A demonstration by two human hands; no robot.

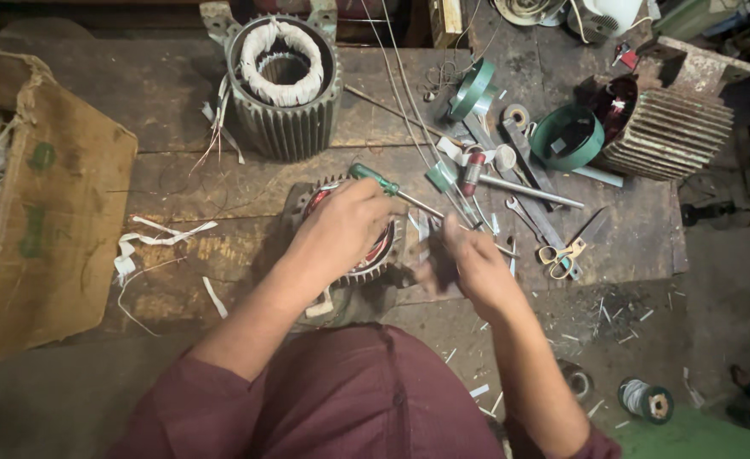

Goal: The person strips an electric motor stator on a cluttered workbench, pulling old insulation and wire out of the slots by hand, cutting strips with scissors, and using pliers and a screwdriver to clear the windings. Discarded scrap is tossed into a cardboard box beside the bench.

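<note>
While the head view looks down on a wooden bench (179, 183), left hand (345, 225) lies spread over a finned motor stator (373, 255) at bench centre, fingers loose on its red windings. Right hand (472, 259) just right of it, blurred; grip can't be told. Green-handled screwdriver (375, 178) behind, scissors (563, 252) right.
</note>
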